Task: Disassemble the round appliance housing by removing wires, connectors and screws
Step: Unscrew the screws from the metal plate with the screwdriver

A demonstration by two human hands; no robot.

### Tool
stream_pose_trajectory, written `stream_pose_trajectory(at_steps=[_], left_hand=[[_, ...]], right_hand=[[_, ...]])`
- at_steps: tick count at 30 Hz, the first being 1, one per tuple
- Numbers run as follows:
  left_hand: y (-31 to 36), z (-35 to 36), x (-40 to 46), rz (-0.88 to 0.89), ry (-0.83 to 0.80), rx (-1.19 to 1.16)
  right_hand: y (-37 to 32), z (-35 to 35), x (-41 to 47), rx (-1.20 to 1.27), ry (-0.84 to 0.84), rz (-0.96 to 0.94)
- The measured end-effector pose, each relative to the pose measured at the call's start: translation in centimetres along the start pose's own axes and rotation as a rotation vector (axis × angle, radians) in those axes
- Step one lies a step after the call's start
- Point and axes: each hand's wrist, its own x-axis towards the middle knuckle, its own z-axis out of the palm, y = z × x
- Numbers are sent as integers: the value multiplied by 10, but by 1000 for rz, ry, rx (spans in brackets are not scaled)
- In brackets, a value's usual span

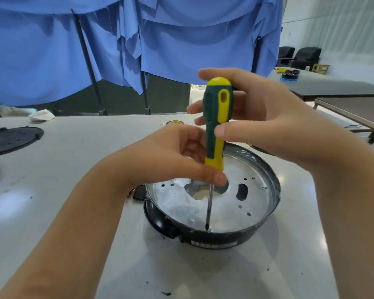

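Housing is sitting on the worktop right in front of the person, a round black shell with a shallow silvery metal pan inside, punched with small holes, a slot and a big central opening. Screwdriver is standing nearly upright over it, long axis top to bottom, its thin steel shaft running down so the tip is meeting the pan floor at the near edge, presumably on a screw too small to make out. The work point is lying straight below both grips. The left hand is pinching the yellow collar at the bottom of the handle, nearer the tip; the right hand is curling thumb and fingers round the ribbed green and yellow upper handle. A black perforated disc is lying far left, with blue cloth hanging behind.
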Motion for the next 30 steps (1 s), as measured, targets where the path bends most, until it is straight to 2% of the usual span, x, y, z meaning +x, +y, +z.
stream_pose_trajectory(at_steps=[2, 6, 14, 19, 22, 30], left_hand=[[1, 5, 3, 14, 71, 62], [3, 10, 6, 13, 49, 70], [2, 2, -1, -18, -87, -82], [1, 6, 3, 22, 42, -11], [0, 7, 4, 59, 57, -15], [3, 3, 2, 94, 88, -80]], right_hand=[[1, 3, 3, -100, 16, 8], [3, 5, 6, -208, 95, 5], [2, 0, 1, 17, 12, 1], [4, 4, 3, -109, 56, -19], [5, 6, 5, -191, 119, -16], [4, 5, 5, -172, 184, -53]])
